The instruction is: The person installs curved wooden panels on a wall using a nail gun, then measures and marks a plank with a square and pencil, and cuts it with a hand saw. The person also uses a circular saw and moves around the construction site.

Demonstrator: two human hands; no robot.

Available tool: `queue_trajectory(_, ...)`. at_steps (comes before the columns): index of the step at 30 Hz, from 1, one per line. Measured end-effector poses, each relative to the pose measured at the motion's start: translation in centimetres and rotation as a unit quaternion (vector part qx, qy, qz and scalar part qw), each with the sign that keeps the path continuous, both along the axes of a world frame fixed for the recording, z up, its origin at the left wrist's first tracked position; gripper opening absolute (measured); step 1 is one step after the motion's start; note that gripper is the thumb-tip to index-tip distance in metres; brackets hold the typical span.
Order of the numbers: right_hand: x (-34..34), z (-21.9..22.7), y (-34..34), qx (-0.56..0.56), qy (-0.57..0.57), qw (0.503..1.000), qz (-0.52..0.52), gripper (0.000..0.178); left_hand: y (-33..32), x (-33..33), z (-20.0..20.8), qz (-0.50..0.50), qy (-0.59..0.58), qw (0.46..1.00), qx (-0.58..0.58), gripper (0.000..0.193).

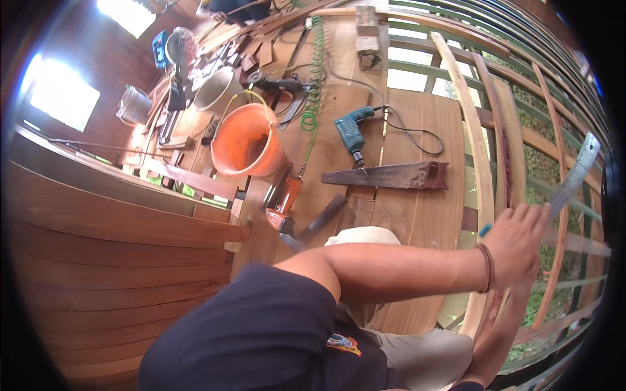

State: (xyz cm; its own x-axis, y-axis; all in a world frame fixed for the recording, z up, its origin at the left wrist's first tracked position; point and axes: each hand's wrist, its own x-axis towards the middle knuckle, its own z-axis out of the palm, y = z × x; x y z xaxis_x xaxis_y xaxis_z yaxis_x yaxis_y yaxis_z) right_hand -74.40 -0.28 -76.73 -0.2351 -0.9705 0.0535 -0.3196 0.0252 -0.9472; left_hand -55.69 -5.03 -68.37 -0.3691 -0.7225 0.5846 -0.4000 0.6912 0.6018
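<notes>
My left hand (518, 242) reaches far to the right, with a dark band round its wrist. Its fingers are closed at the near end of a metal ruler (575, 174), which slants up and to the right over the wooden strips. A small teal tip (484, 230) of something too hidden to name pokes out beside this hand. From below comes my right forearm (499, 339); the right hand (521, 281) is mostly covered by the left, so its fingers do not show. Below the hands run a pale wooden strip (471, 124) and a darker strip (499, 130).
On the planks lie a handsaw (391, 176), a teal corded drill (352, 133), an orange power tool (283, 199) and a green coiled hose (313, 107). An orange bucket (225, 146) stands at left. Green bars (411, 67) with gaps span the right side. Another person (241, 10) is at the far edge.
</notes>
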Motion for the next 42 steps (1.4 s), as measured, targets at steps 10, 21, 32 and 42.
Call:
queue_trajectory(10, 20.9, -23.0, -22.0, 0.083, 0.091, 0.967, 0.223, 0.025, -1.9, 5.1, 0.1, -0.149, -0.014, 0.989, -0.017, 0.039)
queue_trajectory(21, 44.1, -31.2, -26.7, 0.247, -0.051, 0.932, 0.262, 0.02, -9.7, 13.4, -0.2, -0.001, -0.001, 0.999, 0.037, 0.028)
queue_trajectory(32, 43.7, -24.0, -23.8, 0.046, 0.23, 0.947, 0.221, 0.036, -12.0, 13.0, -1.3, -0.025, 0.003, 0.998, 0.061, 0.025)
queue_trajectory(42, 42.7, -3.5, -21.0, 0.03, -0.298, 0.893, 0.335, 0.031, -12.9, 14.2, -1.4, 0.012, 0.089, 0.993, -0.082, 0.022)
